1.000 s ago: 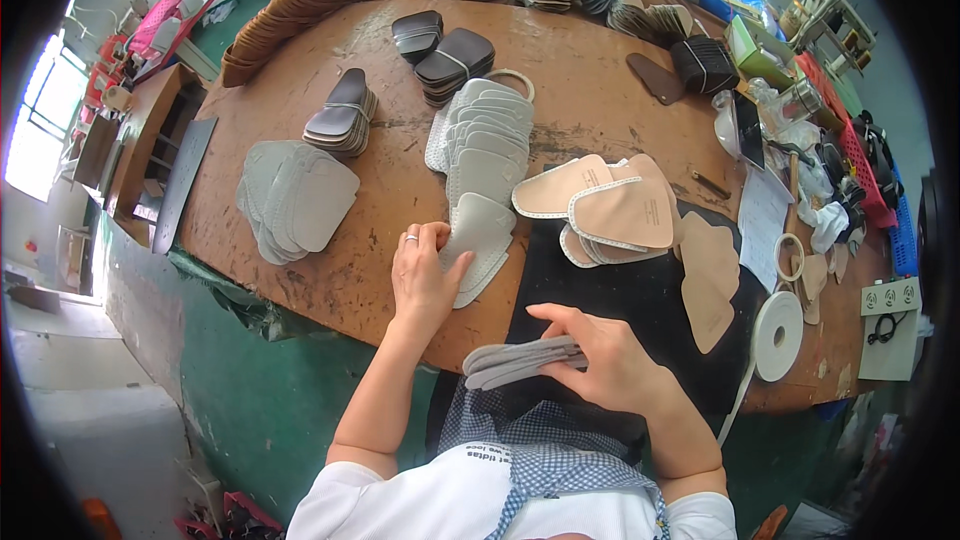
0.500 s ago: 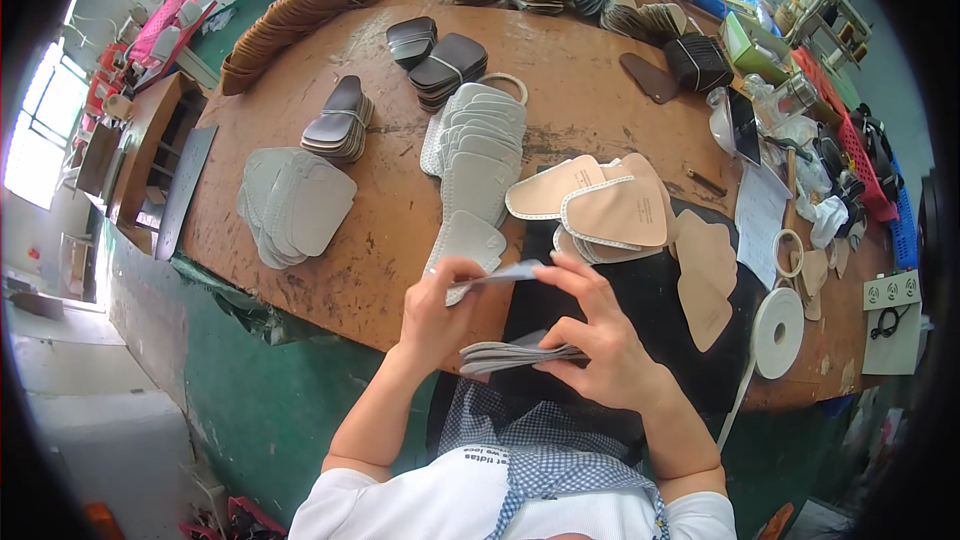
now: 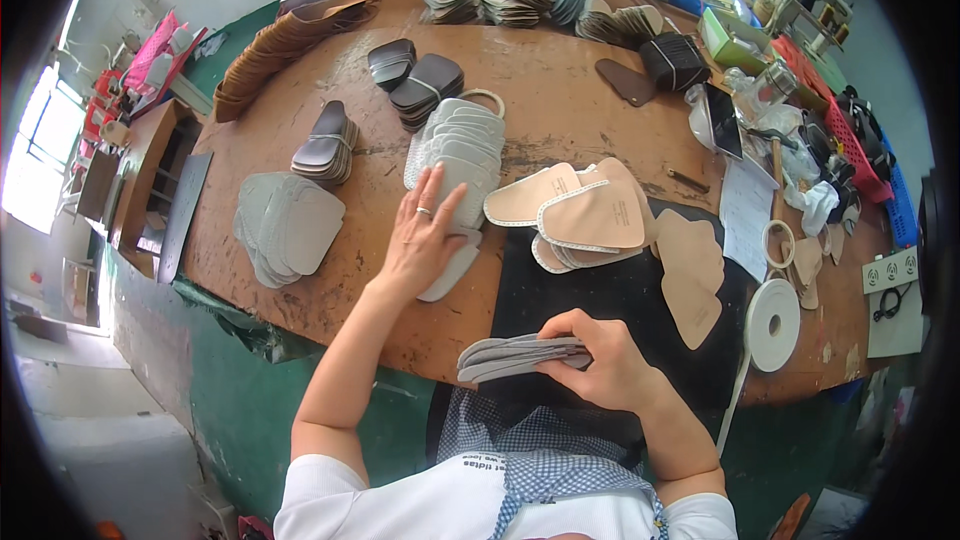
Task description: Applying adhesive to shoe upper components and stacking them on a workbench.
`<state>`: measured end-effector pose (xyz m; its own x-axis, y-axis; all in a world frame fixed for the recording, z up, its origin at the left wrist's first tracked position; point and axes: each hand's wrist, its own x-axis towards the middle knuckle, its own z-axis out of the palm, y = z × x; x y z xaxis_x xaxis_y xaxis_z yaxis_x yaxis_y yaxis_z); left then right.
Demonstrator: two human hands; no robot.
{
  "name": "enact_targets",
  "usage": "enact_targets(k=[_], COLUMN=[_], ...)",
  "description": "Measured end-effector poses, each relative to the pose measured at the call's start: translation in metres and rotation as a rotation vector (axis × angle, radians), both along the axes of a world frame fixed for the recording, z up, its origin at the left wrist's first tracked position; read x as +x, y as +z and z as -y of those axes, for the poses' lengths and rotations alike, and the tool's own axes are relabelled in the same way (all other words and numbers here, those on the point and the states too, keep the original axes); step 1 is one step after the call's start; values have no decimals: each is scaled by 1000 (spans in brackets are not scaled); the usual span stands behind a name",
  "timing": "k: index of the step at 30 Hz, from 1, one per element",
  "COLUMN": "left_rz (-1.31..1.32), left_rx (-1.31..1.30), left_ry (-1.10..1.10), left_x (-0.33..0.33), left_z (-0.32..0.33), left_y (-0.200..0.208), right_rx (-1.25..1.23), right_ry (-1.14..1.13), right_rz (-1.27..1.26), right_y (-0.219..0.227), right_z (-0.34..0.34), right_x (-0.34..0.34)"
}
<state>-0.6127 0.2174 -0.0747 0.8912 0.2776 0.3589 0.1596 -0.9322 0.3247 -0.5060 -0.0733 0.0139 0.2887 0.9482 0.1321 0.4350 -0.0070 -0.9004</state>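
In the head view, the left hand (image 3: 415, 240) lies palm down with its fingers extended and slightly parted on the near part of a row of overlapping grey pieces (image 3: 468, 135); whether it pinches one cannot be told. The right hand (image 3: 605, 365) is closed, thumb and fingers clamping one end of a small grey stack (image 3: 510, 358), which juts leftward from it, above the near edge of the table (image 3: 560, 70). Left of the left hand is a fan of grey pieces (image 3: 290, 225), with a banded brown stack (image 3: 325, 148) just beyond. Between the hands and farther out lie beige pieces with white edging (image 3: 595, 218), partly over a black mat (image 3: 560, 290). A white roll (image 3: 758, 315) sits right of the right hand.
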Motion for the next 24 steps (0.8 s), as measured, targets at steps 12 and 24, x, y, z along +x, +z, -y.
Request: enact_targets(k=[12, 24], left_rz=[-86, -14], left_rx=[258, 66], left_ry=[-47, 257], left_x=[78, 68], left_z=[-81, -122], left_y=[12, 3], right_rx=[-49, -55], right_ry=[38, 171], right_rz=[-216, -86], right_y=[-8, -65], right_z=[-26, -162], right_x=[2, 7])
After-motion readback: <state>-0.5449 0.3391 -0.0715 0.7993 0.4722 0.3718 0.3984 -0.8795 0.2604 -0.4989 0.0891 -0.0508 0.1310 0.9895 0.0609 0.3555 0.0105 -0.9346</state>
